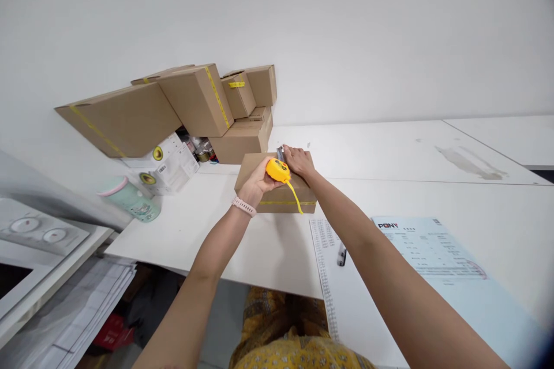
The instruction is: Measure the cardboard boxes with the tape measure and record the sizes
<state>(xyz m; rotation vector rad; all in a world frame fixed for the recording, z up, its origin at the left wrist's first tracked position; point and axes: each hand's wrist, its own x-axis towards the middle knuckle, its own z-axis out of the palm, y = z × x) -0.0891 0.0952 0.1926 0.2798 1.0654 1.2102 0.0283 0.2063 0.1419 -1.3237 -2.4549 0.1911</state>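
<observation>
Tape measure (277, 170), yellow, sits atop a small cardboard box (277, 193) on the white desk (268, 248), clamped in the left hand (256, 183). The right hand (298, 161), just beside it, pinches the grey tape end at the box's far edge. "PONY" heads a pale blue sheet (437, 253) to the right; its finer print is unreadable. A pen (341, 254) lies nearby.

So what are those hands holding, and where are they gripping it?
The left hand grips a yellow tape measure by its case. The right hand pinches the tape's end on a box.
</observation>
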